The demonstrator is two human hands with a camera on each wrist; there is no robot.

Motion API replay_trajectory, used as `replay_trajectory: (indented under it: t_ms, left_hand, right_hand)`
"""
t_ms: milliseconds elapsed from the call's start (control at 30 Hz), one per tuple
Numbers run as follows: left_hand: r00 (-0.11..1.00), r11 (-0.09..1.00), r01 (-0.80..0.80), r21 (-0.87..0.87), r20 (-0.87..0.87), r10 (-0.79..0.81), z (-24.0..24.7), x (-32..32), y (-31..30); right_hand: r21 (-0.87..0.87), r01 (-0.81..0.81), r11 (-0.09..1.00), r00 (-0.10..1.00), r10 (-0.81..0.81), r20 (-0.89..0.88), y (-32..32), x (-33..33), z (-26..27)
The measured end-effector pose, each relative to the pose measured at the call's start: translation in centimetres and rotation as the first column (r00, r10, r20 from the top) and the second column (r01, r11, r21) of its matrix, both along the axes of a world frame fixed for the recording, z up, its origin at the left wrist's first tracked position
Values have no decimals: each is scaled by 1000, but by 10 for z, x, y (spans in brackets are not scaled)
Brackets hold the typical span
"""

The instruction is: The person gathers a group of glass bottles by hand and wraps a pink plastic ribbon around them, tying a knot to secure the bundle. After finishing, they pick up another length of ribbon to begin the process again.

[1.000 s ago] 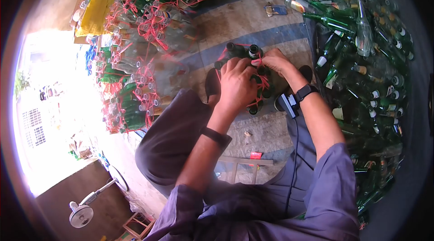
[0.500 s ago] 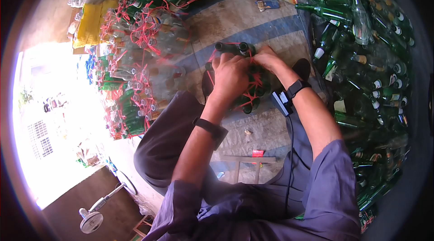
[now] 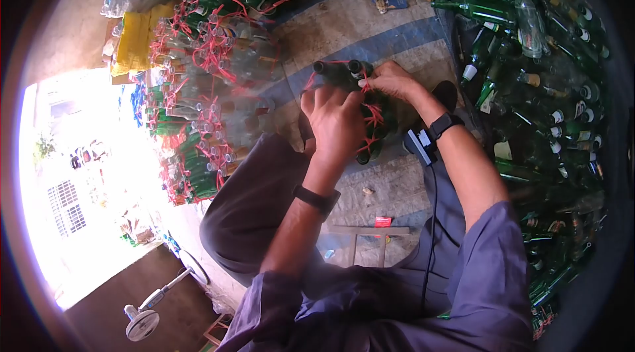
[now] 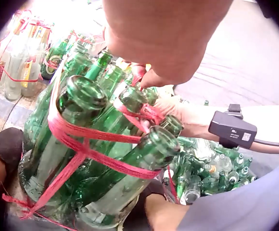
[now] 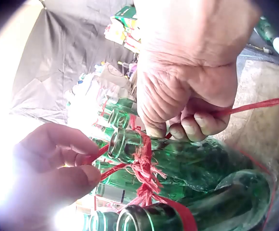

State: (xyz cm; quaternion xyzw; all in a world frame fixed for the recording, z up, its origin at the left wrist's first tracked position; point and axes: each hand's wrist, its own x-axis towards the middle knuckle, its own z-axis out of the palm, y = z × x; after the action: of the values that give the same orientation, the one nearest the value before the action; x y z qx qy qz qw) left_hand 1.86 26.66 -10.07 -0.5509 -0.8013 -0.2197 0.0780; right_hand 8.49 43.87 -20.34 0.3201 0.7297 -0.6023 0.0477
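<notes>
A bundle of green glass bottles [image 4: 110,125] stands upright between the person's feet, bound round the necks with red plastic twine [image 4: 96,155]. In the right wrist view, a frayed red knot [image 5: 146,175] sits among the bottle mouths. The left hand [image 3: 336,122] pinches a loop of the twine between thumb and forefinger, left of the knot. Close by on the bundle's other side, the right hand [image 3: 395,81] has its fingers curled round a red strand that trails off to the right. In the head view, the hands hide part of the bundle.
Tied bundles of clear and green bottles [image 3: 218,54] stand to the left. A large heap of loose bottles [image 3: 522,114] lies on the right. Striped sheeting [image 3: 357,18] covers the floor. Near the legs are a wooden frame [image 3: 370,230] and a red packet [image 3: 383,222].
The left hand has drawn back slightly toward the body across the bundle, its fingers blurred now. The right hand stays beside the bottle necks. The head view has shifted a little.
</notes>
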Motion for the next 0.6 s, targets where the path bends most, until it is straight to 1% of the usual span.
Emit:
replay_trajectory:
  t_ms: [33,100,133,167,200,233,267,333,467,533,600]
  left_hand:
    - [1000,1000,-1,-1,-4,1,0,1,-2]
    - [988,991,-136,12,69,135,-2,1,-8]
    - [988,991,-137,12,68,136,-5,-1,-12]
    - [981,985,-172,-16,84,173,-8,-6,-17]
    - [973,977,-207,-45,99,210,-6,-10,-21]
    - [958,973,-219,-74,172,229,-5,-11,-25]
    - [958,973,-220,-74,171,229,-5,-13,-26]
    - [908,942,-305,-137,257,332,-4,-18,-24]
    - [872,929,-332,-164,323,368,-8,-26,-21]
    - [864,942,-329,-62,383,327,-14,-30,-20]
    - [862,947,-316,-49,403,309,-16,-30,-21]
  right_hand:
    - [15,-19,1000,1000,19,-11,1,-1,-2]
    - [31,-39,999,999,40,-24,0,-2,-5]
    - [-8,-24,1000,998,24,-53,-1,-2,-5]
    - [-49,-10,999,997,6,-80,-2,-2,-6]
    - [-50,-11,999,997,7,-81,-2,-3,-8]
    - [-45,-17,999,998,14,-67,-2,-4,-10]
    - [-41,-23,999,998,21,-52,-1,-5,-11]
    - [-26,-17,1000,998,16,-56,-2,-5,-5]
    - [-12,-12,1000,998,12,-65,-3,-4,1]
    - [-27,-11,1000,998,10,-67,-2,-5,-7]
    - [-47,-10,999,998,7,-68,-3,-4,-9]
